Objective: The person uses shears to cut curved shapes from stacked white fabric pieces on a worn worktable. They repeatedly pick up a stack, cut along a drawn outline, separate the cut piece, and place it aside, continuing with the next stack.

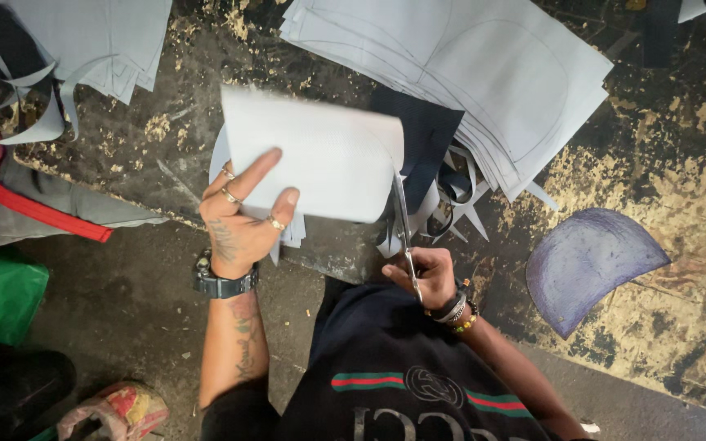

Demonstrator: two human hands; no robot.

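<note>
Worn dark tabletop (680,147), paint flaking yellow, spans the upper part of the view. Big fanned stack of pale grey sheets (492,73) with drawn curves lies at top centre; a smaller stack (116,41) sits top left. A purple curved template (586,261) lies flat on the right, well apart from both hands. Curled offcut strips (451,204) are piled just behind the cut. The sheet being cut (312,155) is held up over the tabletop's near edge, between the hands. Left hand (243,216) grasps its left lower edge, thumb on top, fingers spread, rings and wristwatch on. Right hand (426,273) is clenched around the scissors' handles, below the sheet's right lower corner. Scissors (404,224) point up, blades at the sheet's right edge.
</note>
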